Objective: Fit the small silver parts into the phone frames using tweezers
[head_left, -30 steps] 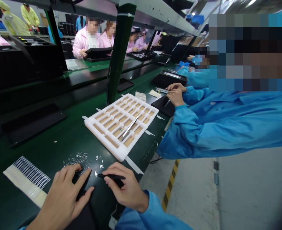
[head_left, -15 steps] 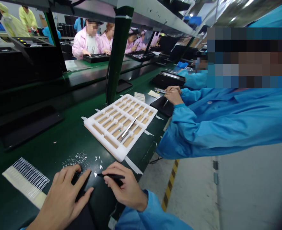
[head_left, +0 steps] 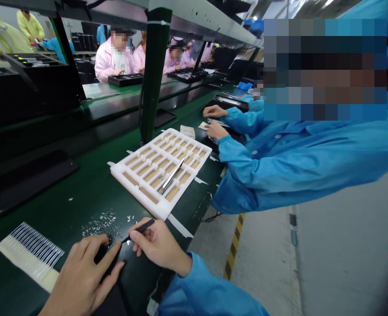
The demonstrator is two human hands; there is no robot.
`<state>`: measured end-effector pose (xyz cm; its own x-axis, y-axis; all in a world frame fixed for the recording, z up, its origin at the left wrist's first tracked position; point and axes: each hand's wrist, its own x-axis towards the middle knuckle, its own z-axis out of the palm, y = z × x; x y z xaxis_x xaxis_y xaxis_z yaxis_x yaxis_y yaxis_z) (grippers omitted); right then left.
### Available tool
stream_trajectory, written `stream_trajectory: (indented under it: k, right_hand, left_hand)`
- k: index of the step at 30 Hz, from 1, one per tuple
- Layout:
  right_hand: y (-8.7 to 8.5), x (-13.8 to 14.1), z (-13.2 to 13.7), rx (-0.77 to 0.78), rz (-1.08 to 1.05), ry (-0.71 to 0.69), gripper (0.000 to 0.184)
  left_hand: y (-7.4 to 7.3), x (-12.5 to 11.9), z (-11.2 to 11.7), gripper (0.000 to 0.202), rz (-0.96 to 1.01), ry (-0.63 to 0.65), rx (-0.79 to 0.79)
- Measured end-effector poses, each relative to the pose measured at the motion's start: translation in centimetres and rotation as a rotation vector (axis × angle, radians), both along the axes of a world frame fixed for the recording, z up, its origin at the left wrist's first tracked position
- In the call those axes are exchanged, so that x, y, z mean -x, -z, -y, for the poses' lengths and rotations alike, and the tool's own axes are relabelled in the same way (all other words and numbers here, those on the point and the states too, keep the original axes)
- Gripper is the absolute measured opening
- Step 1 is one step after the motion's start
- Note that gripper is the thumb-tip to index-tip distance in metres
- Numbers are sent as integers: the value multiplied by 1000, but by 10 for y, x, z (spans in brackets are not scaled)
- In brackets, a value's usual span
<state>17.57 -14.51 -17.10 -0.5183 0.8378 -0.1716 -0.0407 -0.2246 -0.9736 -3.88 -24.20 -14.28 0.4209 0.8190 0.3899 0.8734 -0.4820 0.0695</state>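
My right hand [head_left: 162, 245] grips a pair of black tweezers [head_left: 145, 226], with its tips pointing down and left. Those tips come close to the index fingertip of my left hand [head_left: 85, 272]; whether they touch it or hold a small piece I cannot tell. The fingers of my left hand are spread and bent, over the green tabletop and partly over a dark object [head_left: 111, 303] at the bottom edge. Just beyond both hands lies a scatter of tiny shiny pieces [head_left: 103, 224]. A pale sheet with rows of thin white strips [head_left: 37, 245] lies left of my left hand.
A white foam tray [head_left: 162, 210] with compartments stands ahead, with metal tweezers [head_left: 173, 176] lying on it. At right, a co-worker in a blue jacket [head_left: 299, 162] works at the same bench. A green post [head_left: 156, 74] rises behind the tray. A dark flat panel [head_left: 29, 182] lies left.
My right hand has moved left, bringing the tweezers' tips from some white pieces to my left index fingertip. The co-worker's hands have moved apart. The whole view has shifted slightly.
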Motion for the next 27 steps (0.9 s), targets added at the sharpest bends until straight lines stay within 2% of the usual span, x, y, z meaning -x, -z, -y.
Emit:
stream_trajectory:
  k: [4,7,10,14,17,22,27]
  right_hand:
    - [-1,1,0,-3,2,3,32]
    - [-2,-4,9,-56,-2,74,30]
    - [-3,-17,21,-232,18,138,21]
    - [-4,-32,30,-538,119,128,17]
    - [-5,-34,30,-626,128,115,19]
    - [-5,-32,29,-576,115,102,18]
    - [-8,-28,29,-385,32,125,22]
  left_hand:
    - [0,-1,-2,30,-27,-10,-2]
    - [0,-1,-2,29,-32,-14,-14]
    - [-1,-2,-2,29,-34,-10,-10]
    - [-3,-5,-2,28,-20,-12,-17]
    - [-4,-5,-2,28,-7,-19,-27]
    - [-6,-5,-1,27,6,-29,-35]
    - [-7,-2,3,27,31,-13,-24]
